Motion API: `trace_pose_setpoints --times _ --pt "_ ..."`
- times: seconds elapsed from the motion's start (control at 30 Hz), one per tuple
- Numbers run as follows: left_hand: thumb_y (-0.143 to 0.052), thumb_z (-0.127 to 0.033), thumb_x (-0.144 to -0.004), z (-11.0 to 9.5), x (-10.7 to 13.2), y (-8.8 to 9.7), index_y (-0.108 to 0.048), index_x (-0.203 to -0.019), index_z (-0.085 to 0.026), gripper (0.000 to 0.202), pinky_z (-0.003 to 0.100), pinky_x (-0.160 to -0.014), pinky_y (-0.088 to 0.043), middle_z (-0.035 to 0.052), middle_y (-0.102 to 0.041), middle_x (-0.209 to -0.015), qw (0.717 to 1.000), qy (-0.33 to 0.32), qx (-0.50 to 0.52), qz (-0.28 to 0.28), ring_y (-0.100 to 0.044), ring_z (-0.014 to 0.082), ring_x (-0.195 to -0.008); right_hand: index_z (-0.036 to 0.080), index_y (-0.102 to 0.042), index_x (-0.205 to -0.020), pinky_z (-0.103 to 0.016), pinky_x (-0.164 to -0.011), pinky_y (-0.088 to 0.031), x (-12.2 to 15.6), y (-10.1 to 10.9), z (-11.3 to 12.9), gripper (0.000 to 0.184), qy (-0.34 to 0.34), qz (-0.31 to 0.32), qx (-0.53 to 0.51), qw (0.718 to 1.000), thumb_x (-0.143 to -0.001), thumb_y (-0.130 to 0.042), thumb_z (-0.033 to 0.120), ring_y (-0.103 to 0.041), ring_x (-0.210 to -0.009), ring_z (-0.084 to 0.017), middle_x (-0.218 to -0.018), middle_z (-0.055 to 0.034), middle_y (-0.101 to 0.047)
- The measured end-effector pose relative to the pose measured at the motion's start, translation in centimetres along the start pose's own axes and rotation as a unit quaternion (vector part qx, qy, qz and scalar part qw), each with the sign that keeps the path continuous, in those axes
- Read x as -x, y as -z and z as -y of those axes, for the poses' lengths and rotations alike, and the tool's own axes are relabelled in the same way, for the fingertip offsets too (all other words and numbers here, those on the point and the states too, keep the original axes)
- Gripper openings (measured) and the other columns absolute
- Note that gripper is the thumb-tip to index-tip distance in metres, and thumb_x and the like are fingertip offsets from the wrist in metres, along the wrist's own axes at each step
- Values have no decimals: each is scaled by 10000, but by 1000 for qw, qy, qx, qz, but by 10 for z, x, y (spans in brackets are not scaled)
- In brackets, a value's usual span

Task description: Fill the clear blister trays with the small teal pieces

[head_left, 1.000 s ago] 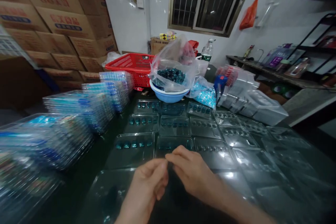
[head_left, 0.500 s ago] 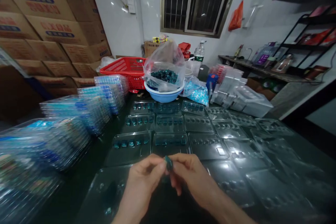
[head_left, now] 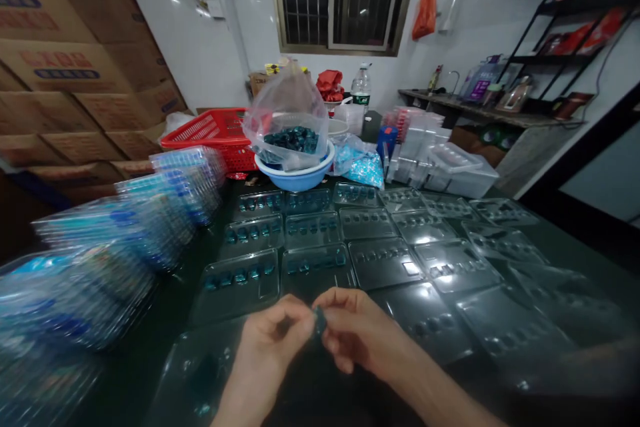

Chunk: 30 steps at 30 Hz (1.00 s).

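Between the fingertips of both hands is a small dark teal piece (head_left: 320, 321), shiny and too blurred to name. My left hand (head_left: 273, 340) pinches it from the left, and my right hand (head_left: 357, 327) pinches it from the right. Below and around the hands lie clear plastic trays (head_left: 313, 283) in rows on the dark table. Similar teal pieces (head_left: 241, 275) sit in the moulded hollows of the trays at the left and middle. More of them fill an open plastic bag (head_left: 293, 140) resting in a blue basin (head_left: 295, 180).
Stacks of filled clear packs (head_left: 135, 230) line the left side. Behind them stands a red basket (head_left: 205, 130). A bag of light-blue bits (head_left: 360, 165) and clear boxes (head_left: 460, 170) are at the back right. Cartons (head_left: 65, 67) are piled at the left wall.
The view has turned slightly right, so the scene shifts left. Both hands still pinch the teal piece, which now points more upright; the right fingers have shifted a little.
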<state>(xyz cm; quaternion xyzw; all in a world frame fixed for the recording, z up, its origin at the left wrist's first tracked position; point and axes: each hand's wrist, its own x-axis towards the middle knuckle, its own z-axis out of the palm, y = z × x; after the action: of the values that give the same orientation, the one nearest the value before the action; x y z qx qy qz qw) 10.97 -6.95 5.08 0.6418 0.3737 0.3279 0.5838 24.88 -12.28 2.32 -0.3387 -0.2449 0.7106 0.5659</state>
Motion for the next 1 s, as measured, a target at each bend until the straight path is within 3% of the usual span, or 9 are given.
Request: trace_pose_setpoints --times 0.2,0.43,0.5,0.57,0.67,0.73,0.8,0.9,1.0 --pt "-611 -245 -699 -2 -2 -5 -601 -557 -169 162 240 -559 -348 14 -532 -604 995 -42 -95 7 -482 143 -582 139 -533 -760 -151 -320 -380 7 10 -7 196 41 -24 -7 999 -660 -679 224 -468 -416 -62 -551 24 -550" --pt "-621 -225 -683 -8 -5 -15 -602 -575 -167 125 223 -556 -343 15 -543 -678 995 -18 -82 46 -475 135 -617 158 -489 -671 -150 -312 -247 14 12 -2 155 22 -34 -5 999 -647 -640 181 -318 -332 -27 -424 89 -432" --pt "-630 -246 -681 -5 -6 -15 -590 -597 -156 129 202 -486 -315 12 -544 -723 997 23 -35 59 -433 94 -553 162 -480 -648 -154 -316 -204 15 11 0 130 17 -40 -7 999 -637 -609 150 -281 -325 -24 -406 97 -403" --pt "-626 -280 -692 -1 -7 -15 -565 -620 -149 162 180 -400 -230 -10 -508 -649 990 104 38 84 -334 49 -457 165 -469 -630 -155 -317 -166 16 14 0 111 11 -47 -14 999 -627 -572 124 -246 -323 -23 -392 101 -374" --pt "-604 -293 -714 7 -9 -14 -527 -648 -151 175 163 -354 -118 -63 -354 -475 953 214 163 142 -225 32 -396 174 -436 -607 -155 -318 -135 15 22 -5 104 -2 -34 -35 999 -629 -518 114 -202 -325 -25 -387 105 -341" --pt "-594 -282 -721 10 -10 -14 -511 -663 -156 162 163 -337 -83 -78 -290 -454 931 245 215 167 -208 32 -379 181 -425 -614 -157 -318 -145 15 27 -9 100 -9 -23 -27 999 -641 -502 123 -196 -326 -30 -391 106 -327" --pt "-579 -285 -736 9 -12 -16 -494 -670 -157 167 166 -331 -61 -80 -286 -472 933 245 211 161 -205 25 -365 180 -453 -644 -162 -329 -185 17 28 -9 74 19 -53 48 997 -666 -509 136 -230 -336 -34 -416 100 -342" --pt "-548 -309 -769 7 -15 -19 -474 -669 -149 203 165 -344 -64 -77 -319 -505 955 217 156 126 -216 5 -351 176 -541 -785 -182 -438 -327 24 20 -2 72 140 -137 236 952 -724 -514 148 -398 -461 -56 -572 54 -463" --pt "-554 -313 -768 9 -17 -20 -472 -672 -148 208 166 -342 -70 -74 -348 -525 961 202 153 113 -243 -1 -347 200 -580 -908 -214 -571 -392 31 9 6 180 214 -150 395 881 -740 -537 152 -488 -628 -90 -774 8 -528"
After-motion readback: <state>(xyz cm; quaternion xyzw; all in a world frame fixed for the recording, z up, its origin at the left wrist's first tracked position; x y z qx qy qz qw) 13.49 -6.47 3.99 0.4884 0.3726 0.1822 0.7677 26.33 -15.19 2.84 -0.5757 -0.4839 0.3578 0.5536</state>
